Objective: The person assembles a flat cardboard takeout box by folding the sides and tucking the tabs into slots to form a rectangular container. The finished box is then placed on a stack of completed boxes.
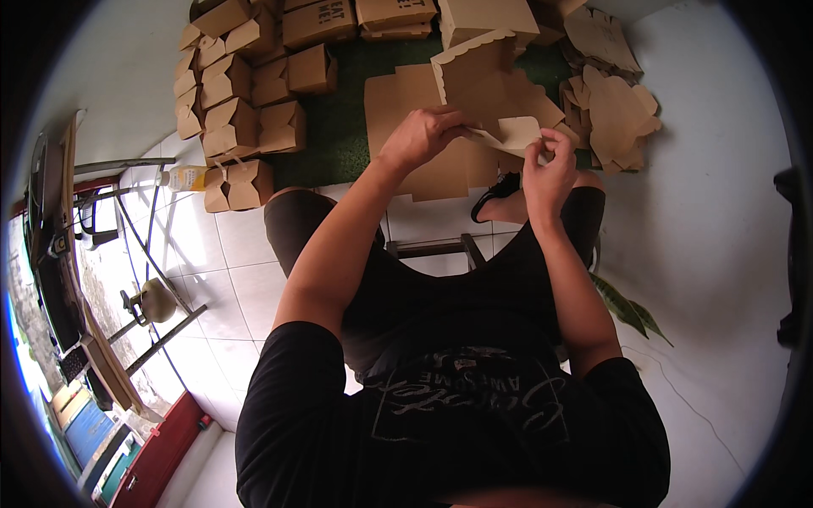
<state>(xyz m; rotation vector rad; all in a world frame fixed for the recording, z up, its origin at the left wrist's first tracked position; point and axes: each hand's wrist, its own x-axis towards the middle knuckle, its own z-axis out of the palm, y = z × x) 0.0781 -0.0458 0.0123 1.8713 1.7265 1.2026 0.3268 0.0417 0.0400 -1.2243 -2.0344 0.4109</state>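
Note:
A partly folded brown cardboard box (477,74) with a scalloped edge stands tilted in front of me, above the green table surface. On its near left side my left hand (423,135) pinches the cardboard, fingers pressed together. At the near right corner my right hand (550,169) grips a flap between thumb and fingers. A pale inner flap (518,131) is bent up between the two hands. Under the box lies a flat sheet of brown cardboard (385,106), partly hidden by my left hand and the box.
Folded takeaway boxes (227,127) are stacked at the left of the green table (345,140), with more boxes (318,24) along the back. Flat box blanks (616,118) are piled at the right. A bottle (185,178) with yellow contents stands beside the left stack.

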